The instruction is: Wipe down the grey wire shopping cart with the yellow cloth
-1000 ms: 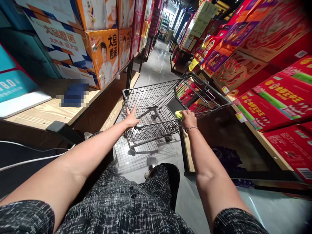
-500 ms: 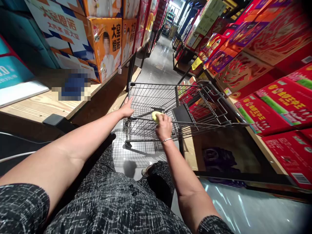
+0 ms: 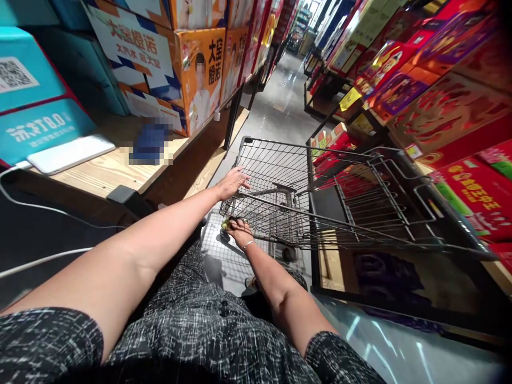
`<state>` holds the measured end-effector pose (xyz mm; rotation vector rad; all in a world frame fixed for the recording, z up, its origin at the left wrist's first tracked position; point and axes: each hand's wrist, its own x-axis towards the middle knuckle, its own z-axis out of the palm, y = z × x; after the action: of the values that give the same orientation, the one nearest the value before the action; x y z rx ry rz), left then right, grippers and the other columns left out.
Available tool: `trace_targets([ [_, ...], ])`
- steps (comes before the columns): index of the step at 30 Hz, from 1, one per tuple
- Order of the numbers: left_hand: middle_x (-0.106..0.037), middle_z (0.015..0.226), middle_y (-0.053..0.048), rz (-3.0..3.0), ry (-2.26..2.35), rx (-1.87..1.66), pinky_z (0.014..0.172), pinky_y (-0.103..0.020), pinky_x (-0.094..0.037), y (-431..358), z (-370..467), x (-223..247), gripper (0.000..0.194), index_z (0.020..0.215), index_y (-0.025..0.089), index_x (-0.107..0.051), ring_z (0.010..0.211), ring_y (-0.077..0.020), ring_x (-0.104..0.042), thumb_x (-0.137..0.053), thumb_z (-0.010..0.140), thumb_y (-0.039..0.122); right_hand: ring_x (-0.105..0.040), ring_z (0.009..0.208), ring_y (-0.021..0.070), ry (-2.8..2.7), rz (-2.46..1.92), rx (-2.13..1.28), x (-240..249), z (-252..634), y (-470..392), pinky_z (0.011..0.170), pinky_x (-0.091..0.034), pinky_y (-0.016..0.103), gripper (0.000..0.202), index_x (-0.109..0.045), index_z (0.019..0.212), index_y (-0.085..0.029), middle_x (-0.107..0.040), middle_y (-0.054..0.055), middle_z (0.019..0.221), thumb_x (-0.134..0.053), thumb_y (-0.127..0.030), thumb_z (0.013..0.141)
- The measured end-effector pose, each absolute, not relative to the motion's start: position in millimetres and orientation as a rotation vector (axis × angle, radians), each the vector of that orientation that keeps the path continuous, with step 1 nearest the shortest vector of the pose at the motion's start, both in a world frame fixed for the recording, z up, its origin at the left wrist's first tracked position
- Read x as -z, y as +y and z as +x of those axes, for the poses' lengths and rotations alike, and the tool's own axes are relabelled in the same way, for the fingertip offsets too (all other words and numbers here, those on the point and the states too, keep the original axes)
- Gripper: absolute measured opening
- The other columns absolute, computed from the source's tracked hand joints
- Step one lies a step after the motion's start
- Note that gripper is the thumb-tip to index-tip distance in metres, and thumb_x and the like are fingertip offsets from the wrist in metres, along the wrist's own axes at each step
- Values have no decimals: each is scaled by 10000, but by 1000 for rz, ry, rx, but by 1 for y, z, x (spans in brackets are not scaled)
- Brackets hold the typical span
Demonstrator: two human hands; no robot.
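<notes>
A dark wire shopping cart (image 3: 276, 205) stands tilted across the view in front of me. My left hand (image 3: 232, 184) rests over the top rim at its near left end, fingers stretched out toward the inside of the basket. Lower down, my right hand (image 3: 239, 232), with a thin bracelet at the wrist, is closed around a yellow-green round sponge-like pad (image 3: 226, 224). The pad is at the outer lower corner of the basket, mostly covered by fingers. Whether it touches the wires I cannot tell.
On the left, a wooden shelf (image 3: 132, 176) bears orange drink cartons (image 3: 202, 80), a white power bank (image 3: 72, 153) with a cable (image 3: 52, 205), and a blurred dark blue item (image 3: 151, 143). Red gift boxes (image 3: 472, 186) are stacked on the right. A shiny floor aisle (image 3: 276, 101) runs ahead.
My right hand has moved left and down with the pad, from the basket's side to its corner. My left hand's fingers have stretched out over the rim. The view has shifted left.
</notes>
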<state>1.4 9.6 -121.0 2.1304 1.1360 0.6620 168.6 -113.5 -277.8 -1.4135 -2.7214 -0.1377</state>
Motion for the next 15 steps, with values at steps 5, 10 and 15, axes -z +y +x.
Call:
trace_targets([
  [5,-602,1390,-34,2318,1133,-560,1253,-424,-208,14,5,125,360,940,199,-778,1494,-266,-245,-455,982,353,-595,1089,229,-2736,-1448,142,282,184,-121,866,-536,391,356,-733,1111,-441,-685,-31,1224,-642,-173,897],
  [10,-597,1393,-44,2358,1154,-564,1240,-428,-223,16,7,126,344,1034,205,-774,1489,-267,-267,-462,951,323,-529,1158,251,-2580,-1419,326,213,226,-119,936,-458,448,426,-641,1286,-467,-617,-5,1338,-547,-202,966],
  [15,-636,1353,-35,2353,1280,-425,1200,-566,-138,6,16,110,329,1106,264,-732,1489,-284,-290,-444,968,347,-445,1228,247,-2205,-1455,498,161,252,-119,1045,-378,447,440,-622,1314,-479,-593,33,1309,-596,-233,951],
])
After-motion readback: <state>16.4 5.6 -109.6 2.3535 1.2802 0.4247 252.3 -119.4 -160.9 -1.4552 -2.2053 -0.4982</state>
